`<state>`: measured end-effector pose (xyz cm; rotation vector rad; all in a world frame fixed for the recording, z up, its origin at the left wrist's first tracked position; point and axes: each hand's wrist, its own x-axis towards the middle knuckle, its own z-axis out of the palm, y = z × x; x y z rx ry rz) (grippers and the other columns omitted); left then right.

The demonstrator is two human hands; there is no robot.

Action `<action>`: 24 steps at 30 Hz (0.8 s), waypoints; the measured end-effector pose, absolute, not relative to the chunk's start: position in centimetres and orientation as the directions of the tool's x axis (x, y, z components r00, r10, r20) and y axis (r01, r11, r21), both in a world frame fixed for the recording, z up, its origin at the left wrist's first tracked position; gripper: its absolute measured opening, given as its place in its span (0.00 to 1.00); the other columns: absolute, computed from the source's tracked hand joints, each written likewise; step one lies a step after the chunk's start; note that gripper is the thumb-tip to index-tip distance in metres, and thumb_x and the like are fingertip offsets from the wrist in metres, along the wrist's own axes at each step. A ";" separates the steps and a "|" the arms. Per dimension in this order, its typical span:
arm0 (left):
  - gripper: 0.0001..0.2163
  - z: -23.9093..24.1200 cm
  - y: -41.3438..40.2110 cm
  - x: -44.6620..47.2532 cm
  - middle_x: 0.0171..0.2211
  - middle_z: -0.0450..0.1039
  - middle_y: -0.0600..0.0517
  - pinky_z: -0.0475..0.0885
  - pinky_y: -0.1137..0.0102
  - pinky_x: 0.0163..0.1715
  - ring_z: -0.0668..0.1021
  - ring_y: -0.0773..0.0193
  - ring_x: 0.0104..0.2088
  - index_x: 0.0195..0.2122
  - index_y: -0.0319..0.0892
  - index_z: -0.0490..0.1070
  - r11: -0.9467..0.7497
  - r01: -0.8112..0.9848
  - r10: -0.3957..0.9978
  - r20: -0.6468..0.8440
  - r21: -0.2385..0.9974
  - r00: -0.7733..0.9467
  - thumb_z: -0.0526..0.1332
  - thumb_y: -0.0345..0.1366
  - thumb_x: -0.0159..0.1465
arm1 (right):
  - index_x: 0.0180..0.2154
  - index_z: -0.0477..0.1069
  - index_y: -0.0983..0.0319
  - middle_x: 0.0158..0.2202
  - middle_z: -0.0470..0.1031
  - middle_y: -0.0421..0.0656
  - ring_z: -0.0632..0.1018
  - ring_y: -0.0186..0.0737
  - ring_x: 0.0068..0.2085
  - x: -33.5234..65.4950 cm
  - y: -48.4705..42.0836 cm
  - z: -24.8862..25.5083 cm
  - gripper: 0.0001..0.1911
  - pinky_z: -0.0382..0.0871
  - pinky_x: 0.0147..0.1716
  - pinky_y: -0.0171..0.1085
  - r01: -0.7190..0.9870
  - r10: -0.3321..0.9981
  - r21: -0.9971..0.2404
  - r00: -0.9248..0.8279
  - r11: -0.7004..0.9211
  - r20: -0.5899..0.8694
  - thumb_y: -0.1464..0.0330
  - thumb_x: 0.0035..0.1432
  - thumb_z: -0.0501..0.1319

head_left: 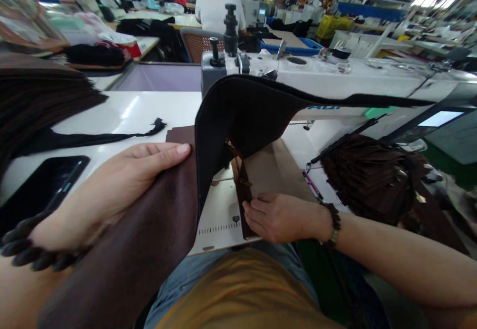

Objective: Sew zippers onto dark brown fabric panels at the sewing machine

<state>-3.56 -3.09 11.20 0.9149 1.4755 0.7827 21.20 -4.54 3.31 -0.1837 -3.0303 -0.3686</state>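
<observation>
My left hand (137, 175) is closed on a large brown leather-like panel (149, 244), its thumb lying on top of the brown face. The panel bends up and over beside the sewing machine (268, 65), showing its black underside (257, 105). Below that fold, my right hand (276, 214) has curled fingers on a narrow dark brown strip (242, 209), near the front edge of the white sewing bed. A beige piece (276, 167) lies under and behind the right hand. The raised panel partly hides the needle area.
A black phone (48, 185) lies at the left, below a stack of dark panels (40, 100). Brown pieces with small metal fittings (372, 175) are heaped at the right, near purple-handled snips (312, 185). Another person (219, 6) sits ahead, facing away.
</observation>
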 end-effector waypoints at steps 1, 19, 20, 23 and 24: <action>0.18 11.3 -3.1 -3.4 0.19 0.75 0.52 0.68 0.72 0.15 0.74 0.63 0.15 0.30 0.39 0.74 0.473 0.094 0.880 -0.474 0.876 -0.021 0.67 0.47 0.44 | 0.37 0.71 0.71 0.41 0.72 0.53 0.74 0.39 0.38 21.2 -4.4 3.2 0.13 0.70 0.34 0.37 0.123 0.096 0.249 -0.988 0.961 0.117 0.74 0.59 0.49; 0.18 11.1 -3.0 -3.8 0.18 0.74 0.53 0.69 0.72 0.14 0.75 0.63 0.16 0.30 0.39 0.73 0.468 0.108 0.884 -0.466 0.877 -0.048 0.67 0.46 0.44 | 0.37 0.70 0.70 0.45 0.72 0.49 0.72 0.38 0.44 22.4 -4.6 0.2 0.11 0.71 0.43 0.37 0.246 0.305 -0.185 -0.836 0.951 0.455 0.75 0.61 0.49; 0.17 11.1 -3.1 -3.8 0.19 0.74 0.53 0.69 0.71 0.15 0.75 0.62 0.17 0.31 0.38 0.73 0.473 0.094 0.881 -0.471 0.876 -0.043 0.67 0.46 0.45 | 0.37 0.70 0.70 0.45 0.72 0.49 0.72 0.38 0.43 22.4 -4.6 0.2 0.12 0.71 0.43 0.37 0.243 0.303 -0.185 -0.833 0.952 0.463 0.75 0.61 0.49; 0.16 10.8 -3.1 -4.0 0.20 0.75 0.52 0.69 0.70 0.16 0.75 0.62 0.17 0.33 0.38 0.73 0.466 0.052 0.885 -0.466 0.883 -0.012 0.67 0.44 0.47 | 0.38 0.70 0.69 0.44 0.72 0.48 0.72 0.37 0.42 22.3 -4.5 0.3 0.12 0.71 0.42 0.37 0.238 0.292 -0.173 -0.837 0.956 0.463 0.75 0.61 0.48; 0.16 10.7 -3.1 -4.1 0.20 0.74 0.52 0.69 0.70 0.16 0.75 0.62 0.17 0.33 0.38 0.73 0.464 0.050 0.886 -0.464 0.884 -0.008 0.67 0.43 0.47 | 0.38 0.70 0.69 0.44 0.72 0.47 0.72 0.37 0.42 22.3 -4.4 0.3 0.12 0.71 0.42 0.37 0.240 0.289 -0.164 -0.842 0.957 0.455 0.75 0.61 0.48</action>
